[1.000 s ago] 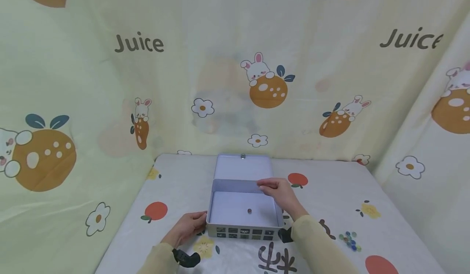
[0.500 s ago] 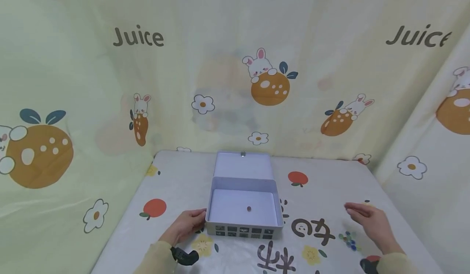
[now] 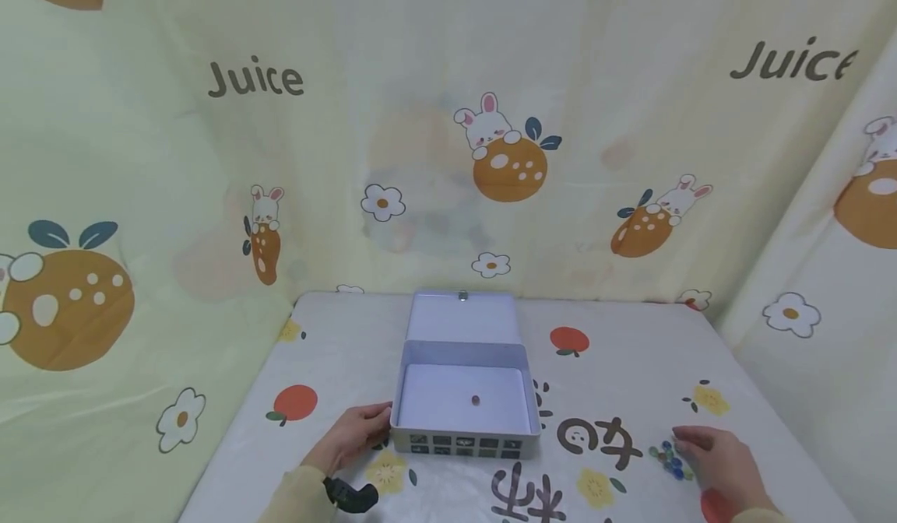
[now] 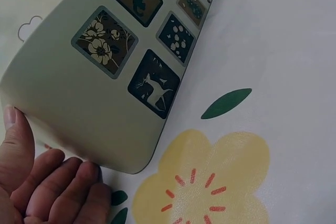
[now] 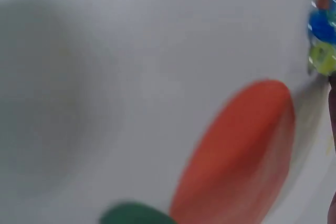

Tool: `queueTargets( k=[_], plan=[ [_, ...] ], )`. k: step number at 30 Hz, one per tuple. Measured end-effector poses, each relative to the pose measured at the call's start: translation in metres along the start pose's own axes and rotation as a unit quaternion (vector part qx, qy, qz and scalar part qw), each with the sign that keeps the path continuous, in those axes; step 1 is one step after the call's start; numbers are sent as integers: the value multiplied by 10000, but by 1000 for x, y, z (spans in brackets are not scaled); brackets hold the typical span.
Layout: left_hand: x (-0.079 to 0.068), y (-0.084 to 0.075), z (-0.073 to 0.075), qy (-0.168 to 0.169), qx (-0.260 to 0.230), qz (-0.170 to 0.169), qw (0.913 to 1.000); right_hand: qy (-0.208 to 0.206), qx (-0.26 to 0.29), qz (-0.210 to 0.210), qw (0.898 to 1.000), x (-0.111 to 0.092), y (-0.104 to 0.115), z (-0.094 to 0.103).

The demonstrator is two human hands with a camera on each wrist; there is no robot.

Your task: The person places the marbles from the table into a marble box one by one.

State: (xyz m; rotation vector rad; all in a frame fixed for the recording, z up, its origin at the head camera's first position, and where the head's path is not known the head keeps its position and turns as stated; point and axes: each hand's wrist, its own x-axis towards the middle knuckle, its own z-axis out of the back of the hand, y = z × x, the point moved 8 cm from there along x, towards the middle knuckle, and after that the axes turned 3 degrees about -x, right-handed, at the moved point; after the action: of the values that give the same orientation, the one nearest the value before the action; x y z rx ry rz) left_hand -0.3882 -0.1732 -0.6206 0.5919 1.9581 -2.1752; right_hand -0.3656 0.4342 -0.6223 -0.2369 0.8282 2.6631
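Over a fruit-print table [image 3: 631, 375]. Can't tell if pinching or apart with right hand [image 3: 725, 462] fingers — just beside glassy marbles [image 3: 676, 463] on the cloth. Loosely bent with left hand [image 3: 352, 432], touching open box [image 3: 466, 444]. Probably light, hard, slippery, prone to roll — pinch one across its middle.

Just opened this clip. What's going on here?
A person works at a table. Their left hand touches the left side of an open box, whose lid is tipped back. One small brownish piece lies inside. Their right hand is at a cluster of colored, glassy beads right of the box; whether it grips one is hard to tell.
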Motion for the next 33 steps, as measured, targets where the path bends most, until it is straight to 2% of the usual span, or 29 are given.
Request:
queueTargets(
  k=[6,10,14,16,18,21,23,26,28,33],
  plan=[
    [0,-1,1,1,-68,-47,10000,-244,-443,154,9986,-3,13,-3],
    [0,-1,0,10,-71,-19,10000,-201,-376,41,9991,-6,8,-3],
    [-1,-2,-3,31,-40,-30,10000,-416,238,22,9988,-9,5,12],
    [-1,-2,-3,16,-36,-36,10000,-486,937,161,9943,-11,10,21],
    [-2,-2,-2,5,0,-39,10000,-442,1682,369,9841,-13,19,29],
    [-4,-2,0,32,33,-43,10000,-282,2590,611,9635,-17,36,34],
    [-4,-3,0,61,58,-55,9999,-246,2844,809,9550,-19,48,34],
    [-4,-3,0,71,46,-70,9999,-211,2902,1138,9499,-21,72,29],
    [-4,-3,-1,72,45,-74,9999,-146,2818,1307,9504,-23,94,23],
    [-3,-2,-1,66,18,-90,9999,29,2537,1806,9503,-32,180,-5]
  ],
)
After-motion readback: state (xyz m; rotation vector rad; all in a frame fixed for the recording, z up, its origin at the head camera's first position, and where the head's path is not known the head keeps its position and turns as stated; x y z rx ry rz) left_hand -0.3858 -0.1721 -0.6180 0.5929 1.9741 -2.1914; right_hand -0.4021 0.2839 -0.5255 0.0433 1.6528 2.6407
